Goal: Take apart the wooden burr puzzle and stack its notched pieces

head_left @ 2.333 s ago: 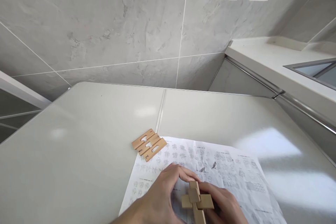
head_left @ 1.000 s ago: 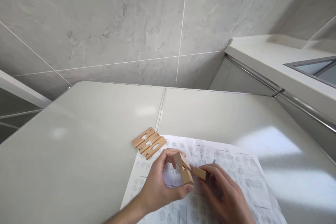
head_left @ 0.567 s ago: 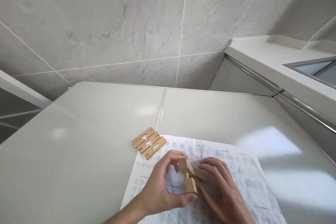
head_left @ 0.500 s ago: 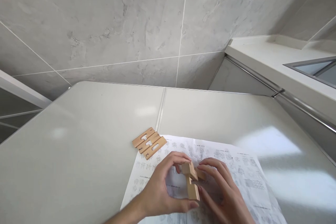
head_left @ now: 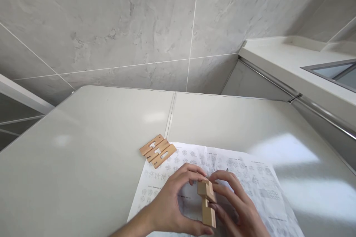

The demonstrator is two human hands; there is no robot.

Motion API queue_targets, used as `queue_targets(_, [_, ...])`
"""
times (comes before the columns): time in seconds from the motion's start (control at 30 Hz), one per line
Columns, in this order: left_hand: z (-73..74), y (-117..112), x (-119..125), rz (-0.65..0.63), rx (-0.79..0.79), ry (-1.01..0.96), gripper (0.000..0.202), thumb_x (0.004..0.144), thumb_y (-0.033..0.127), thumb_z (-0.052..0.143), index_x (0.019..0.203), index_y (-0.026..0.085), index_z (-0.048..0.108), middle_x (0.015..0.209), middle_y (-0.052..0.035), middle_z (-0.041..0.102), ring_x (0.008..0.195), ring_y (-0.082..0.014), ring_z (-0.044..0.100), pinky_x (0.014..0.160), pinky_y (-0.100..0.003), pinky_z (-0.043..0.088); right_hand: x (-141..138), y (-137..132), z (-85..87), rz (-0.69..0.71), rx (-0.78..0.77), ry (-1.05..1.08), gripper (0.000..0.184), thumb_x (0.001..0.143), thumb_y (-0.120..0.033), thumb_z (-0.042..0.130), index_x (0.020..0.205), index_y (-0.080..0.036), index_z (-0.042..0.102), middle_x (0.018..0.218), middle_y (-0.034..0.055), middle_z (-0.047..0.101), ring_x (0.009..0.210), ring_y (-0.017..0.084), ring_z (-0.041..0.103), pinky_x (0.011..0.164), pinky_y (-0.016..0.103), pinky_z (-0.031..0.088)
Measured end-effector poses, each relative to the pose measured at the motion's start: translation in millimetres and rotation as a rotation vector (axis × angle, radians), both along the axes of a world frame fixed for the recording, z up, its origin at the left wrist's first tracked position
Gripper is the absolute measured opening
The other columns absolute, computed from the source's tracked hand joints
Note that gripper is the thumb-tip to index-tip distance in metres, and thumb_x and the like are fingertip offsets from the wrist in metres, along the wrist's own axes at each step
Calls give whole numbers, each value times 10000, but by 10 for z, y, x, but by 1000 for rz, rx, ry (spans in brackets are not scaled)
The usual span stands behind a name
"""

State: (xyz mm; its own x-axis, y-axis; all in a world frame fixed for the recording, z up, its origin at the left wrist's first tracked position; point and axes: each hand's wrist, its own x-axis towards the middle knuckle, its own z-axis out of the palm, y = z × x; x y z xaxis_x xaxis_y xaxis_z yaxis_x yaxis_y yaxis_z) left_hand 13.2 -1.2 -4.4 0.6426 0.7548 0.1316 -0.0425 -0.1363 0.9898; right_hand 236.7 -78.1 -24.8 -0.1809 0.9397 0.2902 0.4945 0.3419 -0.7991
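Observation:
Several notched wooden puzzle pieces (head_left: 208, 210), fitted together, are held over a printed sheet. My left hand (head_left: 178, 200) curves around them, fingers at the far end and thumb at the near end. From the other side, my right hand (head_left: 236, 203) pinches the middle of the pieces, its fingers partly hiding how they join. Up and to the left of my hands, flat wooden plates (head_left: 158, 151) with cut-out slots and printed numbers lie side by side, partly over the sheet's corner.
Under my hands lies the white instruction sheet (head_left: 261, 189), creased and covered with small line drawings. It rests on a glossy pale table (head_left: 97, 155) with a seam across it. A grey tiled wall (head_left: 125, 26) rises behind, and a white ledge (head_left: 292, 59) runs along the right.
Both hands have shifted the wooden pieces slightly nearer and to the right. The short piece that stuck out rightward no longer shows, and my right fingers have closed in on the pieces.

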Motion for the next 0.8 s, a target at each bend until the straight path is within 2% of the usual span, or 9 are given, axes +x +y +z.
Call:
queue_targets(0.1, [17, -2, 5, 3, -7, 5, 806, 568, 534, 1071, 1267, 314, 736, 1331, -119, 662, 1215, -355, 675, 1107, -535, 532, -3, -10, 3, 14, -31, 36, 212, 1132, -376, 511, 1226, -306, 687, 1255, 142, 632, 1168, 354, 665, 932, 469, 641])
queue_targets(0.27, [45, -3, 2, 5, -4, 16, 799, 566, 554, 1063, 1254, 297, 748, 1307, -128, 678, 1197, -359, 686, 1102, -541, 536, 5, -5, 31, 81, -83, 115, 253, 1128, -436, 491, 1142, -291, 698, 1252, 143, 614, 1126, 342, 682, 910, 444, 663])
queue_targets(0.43, [49, 3, -10, -13, 26, -13, 829, 562, 517, 1073, 1297, 318, 744, 1322, -122, 675, 1203, -359, 688, 1099, -534, 537, 36, -4, 152, 91, -125, 172, 283, 1122, -483, 497, 1037, -294, 690, 1280, 126, 610, 1156, 327, 700, 942, 423, 666])
queue_targets(0.63, [37, 19, -8, -35, 34, -20, 855, 545, 558, 1065, 1307, 327, 753, 1327, -128, 662, 1249, -380, 671, 1110, -552, 537, 75, -21, 309, 123, -277, 230, 337, 1122, -558, 499, 1074, -317, 730, 1407, 124, 599, 1350, 348, 665, 1031, 443, 641])
queue_targets(0.8, [23, 30, -2, -52, 74, -70, 884, 537, 536, 1077, 1338, 372, 741, 1310, -110, 666, 1242, -368, 682, 1096, -527, 550, -21, -72, 230, 9, -273, 382, 482, 1079, -679, 488, 932, -284, 723, 1545, 116, 527, 1478, 403, 544, 1181, 572, 519])
